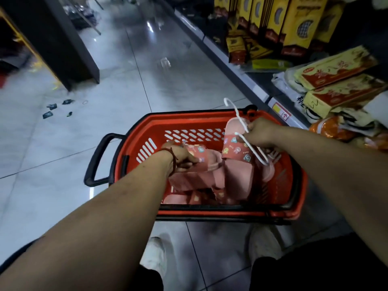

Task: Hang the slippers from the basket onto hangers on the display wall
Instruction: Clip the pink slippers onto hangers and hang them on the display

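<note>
Your right grip (pixel 257 133) is pinched around a white wire hanger (pixel 241 120), hook end pointing up and away from you. The hanger's lower arm lies across the strap of 1 pink slipper (pixel 237 164), which stands nearly upright, toe up, over the right half of the red basket (pixel 189 120). I can't tell whether the wire actually goes under the strap or just rests on it.

Your left grip (pixel 180 157) is curled tight on a second slipper (pixel 199 175) by its cartoon-print strap, down inside the basket and just beside the upright one. There's a red string bracelet (pixel 171 157) on that wrist. More pink slippers (pixel 189 198) lie at the bottom, under the 2 you've got.

The basket sits on the tiled floor (pixel 63 164), its black handle (pixel 98 160) sticking out left. A shelf (pixel 241 70) of yellow boxes (pixel 340 70) runs along your right, and your white shoes (pixel 155 255) show just below the basket.
</note>
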The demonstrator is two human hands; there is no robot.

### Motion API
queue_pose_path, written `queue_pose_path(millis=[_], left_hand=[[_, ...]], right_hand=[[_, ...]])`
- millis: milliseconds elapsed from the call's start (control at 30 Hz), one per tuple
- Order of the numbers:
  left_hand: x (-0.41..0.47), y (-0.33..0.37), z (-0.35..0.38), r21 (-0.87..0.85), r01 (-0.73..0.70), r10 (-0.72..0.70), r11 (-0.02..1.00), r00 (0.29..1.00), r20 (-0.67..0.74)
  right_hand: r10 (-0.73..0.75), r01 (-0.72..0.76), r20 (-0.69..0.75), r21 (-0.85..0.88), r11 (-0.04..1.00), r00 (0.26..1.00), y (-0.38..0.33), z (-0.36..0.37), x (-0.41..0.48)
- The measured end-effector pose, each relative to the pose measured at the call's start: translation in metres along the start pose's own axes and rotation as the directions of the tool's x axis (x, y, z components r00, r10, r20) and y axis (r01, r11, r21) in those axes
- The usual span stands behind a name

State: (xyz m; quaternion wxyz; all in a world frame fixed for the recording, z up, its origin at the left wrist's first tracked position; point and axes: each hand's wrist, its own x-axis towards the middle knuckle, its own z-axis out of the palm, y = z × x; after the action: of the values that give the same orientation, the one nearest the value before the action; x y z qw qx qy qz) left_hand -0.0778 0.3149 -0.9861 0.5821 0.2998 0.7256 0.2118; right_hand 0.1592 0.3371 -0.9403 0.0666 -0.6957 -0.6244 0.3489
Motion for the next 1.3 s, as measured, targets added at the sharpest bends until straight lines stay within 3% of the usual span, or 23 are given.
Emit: queue_pose_path(millis=[100,200,400,567,733,833,900,1000,1067,1200,1300], left_hand=[[-0.044,0.021,-0.024,-0.107,-0.199,0.19,0.974,0.978,-0.09],[-0.08,0.036,-0.045,-0.239,-0.32,0.283,0.917,0.943,-0.177],[-0.113,0.025,-0.058,-0.573,-0.459,0.393,0.679,0.886,-0.245],[-0.121,0.025,-0.046,-0.722,-0.469,0.404,0.509,0.87,-0.28],[-0.123,0.032,-0.04,-0.745,-0.497,0.46,0.445,0.841,-0.286],[-0.121,0.036,-0.04,-0.768,-0.507,0.477,0.393,0.826,-0.301],[-0.119,0.037,-0.04,-0.788,-0.504,0.478,0.354,0.822,-0.31],[-0.12,0.04,-0.04,-0.808,-0.479,0.468,0.344,0.833,-0.295],[-0.121,0.041,-0.036,-0.819,-0.449,0.466,0.356,0.845,-0.261],[-0.123,0.04,-0.023,-0.83,-0.416,0.496,0.372,0.845,-0.201],[-0.126,0.038,-0.024,-0.8,-0.412,0.521,0.437,0.84,-0.148]], right_hand=[[0.003,0.001,-0.053,0.07,0.998,0.999,-0.011,-0.006,-0.016],[0.025,-0.008,-0.082,0.201,0.979,0.996,-0.02,-0.009,-0.028],[-0.008,0.057,-0.143,0.342,0.938,0.99,-0.05,-0.007,-0.054],[-0.033,0.108,-0.168,0.46,0.881,0.985,-0.081,-0.001,-0.061],[-0.033,0.104,-0.148,0.504,0.858,0.988,-0.097,0.01,-0.065],[0.001,0.17,-0.286,0.574,0.801,0.958,-0.105,0.011,-0.061],[0.022,0.291,-0.448,0.617,0.731,0.894,-0.114,0.009,-0.057],[-0.099,0.49,-0.564,0.601,0.632,0.82,-0.131,0.004,-0.061],[-0.234,0.547,-0.528,0.577,0.607,0.817,-0.139,0.005,-0.068],[-0.26,0.436,-0.424,0.395,0.809,0.867,-0.141,0.01,-0.065],[-0.201,0.373,-0.402,0.41,0.832,0.893,-0.135,0.009,-0.057]])
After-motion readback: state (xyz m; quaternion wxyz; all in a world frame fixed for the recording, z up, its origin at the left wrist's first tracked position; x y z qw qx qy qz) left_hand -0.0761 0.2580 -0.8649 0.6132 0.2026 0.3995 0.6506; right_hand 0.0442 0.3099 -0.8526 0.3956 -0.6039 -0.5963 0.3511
